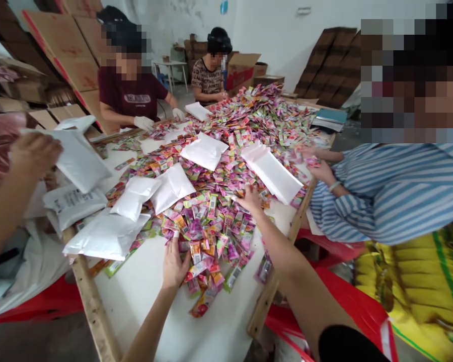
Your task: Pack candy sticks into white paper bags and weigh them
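A big heap of small colourful sachets (226, 166) covers a long white table (147, 291). My left hand (174, 264) lies flat on the near edge of the heap, fingers spread over pink and orange sachets (204, 241). My right hand (250, 198) reaches further in, fingers stretched out on sachets next to a white pouch (274, 173). Neither hand holds anything that I can see.
Several filled white pouches (136, 198) lie on the heap. A person in a striped shirt (392, 191) sits at the right; another person's hand (35, 153) at the left holds a white bag. Two more people work at the far end. Cardboard boxes (66, 48) stand behind.
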Motion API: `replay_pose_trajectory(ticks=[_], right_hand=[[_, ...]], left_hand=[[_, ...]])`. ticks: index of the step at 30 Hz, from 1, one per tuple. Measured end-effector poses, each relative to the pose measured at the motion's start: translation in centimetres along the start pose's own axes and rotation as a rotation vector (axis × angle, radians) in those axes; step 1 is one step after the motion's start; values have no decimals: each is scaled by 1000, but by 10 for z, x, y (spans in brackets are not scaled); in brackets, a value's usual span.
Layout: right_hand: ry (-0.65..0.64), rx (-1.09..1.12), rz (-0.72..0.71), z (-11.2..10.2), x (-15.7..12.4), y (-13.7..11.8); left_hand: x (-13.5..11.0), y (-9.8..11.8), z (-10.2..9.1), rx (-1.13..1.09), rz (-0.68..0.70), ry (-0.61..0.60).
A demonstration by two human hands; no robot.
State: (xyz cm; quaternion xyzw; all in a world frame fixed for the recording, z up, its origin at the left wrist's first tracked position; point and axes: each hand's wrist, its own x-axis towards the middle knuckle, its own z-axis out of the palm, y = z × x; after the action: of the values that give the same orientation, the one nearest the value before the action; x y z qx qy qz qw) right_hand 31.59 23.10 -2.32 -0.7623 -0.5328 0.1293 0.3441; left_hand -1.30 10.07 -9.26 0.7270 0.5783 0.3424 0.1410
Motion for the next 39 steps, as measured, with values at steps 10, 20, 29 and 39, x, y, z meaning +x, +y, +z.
replay_pose_trajectory(ticks=[10, 20, 29, 39], right_hand=[[-164, -114, -78, 37, -50, -53], [-441, 49, -775, 8, -145, -120], [-655, 0, -849, -31, -235, -56], [-581, -260, -803, 5, -147, -31]], left_hand=[[5, 5, 2, 94, 38, 8], [8, -8, -14, -361, -75, -23], [-23, -15, -81, -35, 130, -104], [10, 24, -5, 179, 87, -283]])
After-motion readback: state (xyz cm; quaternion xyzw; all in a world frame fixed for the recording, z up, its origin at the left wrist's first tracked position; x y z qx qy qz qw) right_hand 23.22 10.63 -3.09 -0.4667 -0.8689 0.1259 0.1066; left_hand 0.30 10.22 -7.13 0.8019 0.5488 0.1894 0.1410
